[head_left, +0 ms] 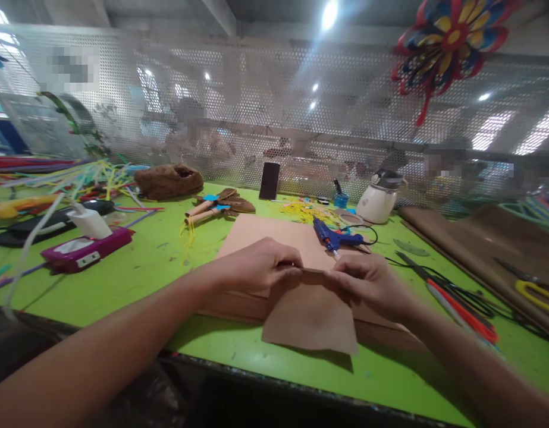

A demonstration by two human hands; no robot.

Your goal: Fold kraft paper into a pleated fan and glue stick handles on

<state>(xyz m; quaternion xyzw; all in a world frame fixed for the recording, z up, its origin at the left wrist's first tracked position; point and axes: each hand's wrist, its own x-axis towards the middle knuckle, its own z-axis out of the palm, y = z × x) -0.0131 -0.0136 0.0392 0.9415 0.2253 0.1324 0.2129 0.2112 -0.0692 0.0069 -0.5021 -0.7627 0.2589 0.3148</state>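
Note:
Both hands pinch the top edge of a piece of brown paper (310,321), which hangs down toward the table's front edge. My left hand (263,264) grips the left end of that edge, thumb and fingers pressed together. At the right end, my right hand (370,282) is closed on the same edge. Behind and beneath the paper lies a flat tan stack of board or paper (251,238). A blue glue gun (334,236) rests on the stack, its nozzle close to my right fingers.
Scissors with red handles (466,309) and a black cable lie to the right, beside brown sheeting (488,249). A purple power strip (89,248) with a white plug is at left. Toward the back stand a white kettle (379,199), a dark phone-like slab (269,181) and a brown pouch (167,181).

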